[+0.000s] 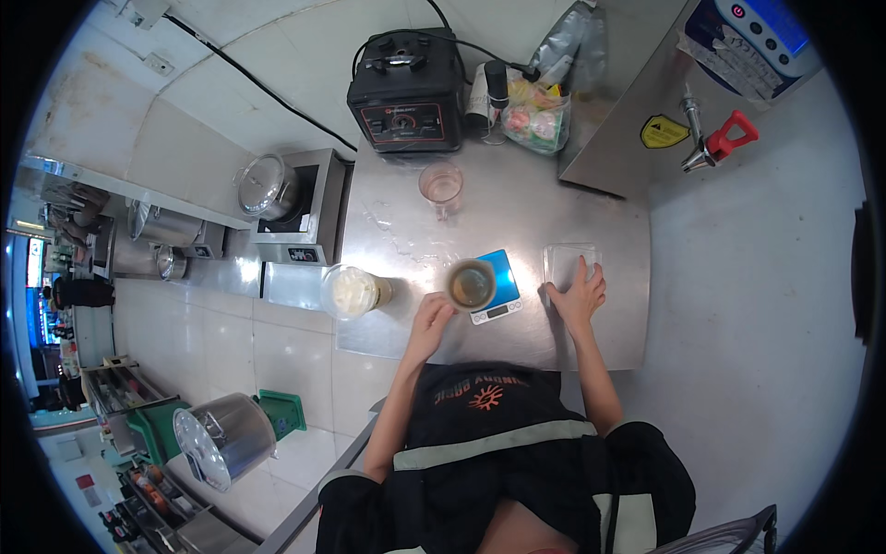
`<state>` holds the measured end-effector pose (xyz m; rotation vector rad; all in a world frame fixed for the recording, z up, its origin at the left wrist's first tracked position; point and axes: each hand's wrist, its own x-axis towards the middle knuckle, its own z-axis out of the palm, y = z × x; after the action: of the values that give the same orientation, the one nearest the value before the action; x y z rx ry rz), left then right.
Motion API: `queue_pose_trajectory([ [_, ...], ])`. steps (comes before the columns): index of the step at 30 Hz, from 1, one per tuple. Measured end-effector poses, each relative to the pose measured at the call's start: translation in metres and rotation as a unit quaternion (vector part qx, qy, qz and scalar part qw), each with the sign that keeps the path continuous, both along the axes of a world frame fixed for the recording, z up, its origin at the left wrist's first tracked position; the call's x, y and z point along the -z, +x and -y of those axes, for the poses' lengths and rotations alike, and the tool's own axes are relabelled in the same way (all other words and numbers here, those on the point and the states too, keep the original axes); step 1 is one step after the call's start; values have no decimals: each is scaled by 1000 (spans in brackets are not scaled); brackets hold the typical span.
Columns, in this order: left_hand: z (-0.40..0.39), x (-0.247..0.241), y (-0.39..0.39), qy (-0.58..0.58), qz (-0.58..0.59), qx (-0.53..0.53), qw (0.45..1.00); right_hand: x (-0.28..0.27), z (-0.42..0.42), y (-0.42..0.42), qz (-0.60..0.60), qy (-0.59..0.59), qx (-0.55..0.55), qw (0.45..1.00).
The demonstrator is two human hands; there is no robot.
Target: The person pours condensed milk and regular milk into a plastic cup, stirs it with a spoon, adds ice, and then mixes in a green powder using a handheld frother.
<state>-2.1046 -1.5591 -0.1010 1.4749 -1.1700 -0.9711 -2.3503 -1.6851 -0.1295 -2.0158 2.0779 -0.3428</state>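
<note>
My left hand [432, 325] grips the handle side of a cup with greenish-brown liquid [471, 284], which stands on or just over a small digital scale [507, 277] with a shiny blue platform. My right hand [581, 298] is spread, its fingers over a clear shallow plastic tray or lid [559, 257]; whether they touch it is unclear. Left of my left hand stands a clear plastic tub with pale contents [354, 291]. Farther back on the steel table [401, 228] is a clear measuring cup [441, 185].
A black blender base [405, 97] and bagged packets [536, 121] line the back. At left, a lidded pot [266, 187] sits on an induction cooker [304, 208]. A dispenser tap with red handle [727, 135] juts out at upper right. A large steel pot [235, 433] stands lower left.
</note>
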Motion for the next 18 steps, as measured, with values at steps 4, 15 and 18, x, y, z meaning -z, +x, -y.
queue_pose_trajectory([
  [4,19,35,-21,-14,-6,15,1000,-16,1,11,-19,-163,-71,984],
  [15,19,17,-19,106,-98,-61,988,-10,-63,54,28,147,-481,864],
  [18,14,15,-12,99,-84,-85,988,8,-63,61,32,133,-482,865],
])
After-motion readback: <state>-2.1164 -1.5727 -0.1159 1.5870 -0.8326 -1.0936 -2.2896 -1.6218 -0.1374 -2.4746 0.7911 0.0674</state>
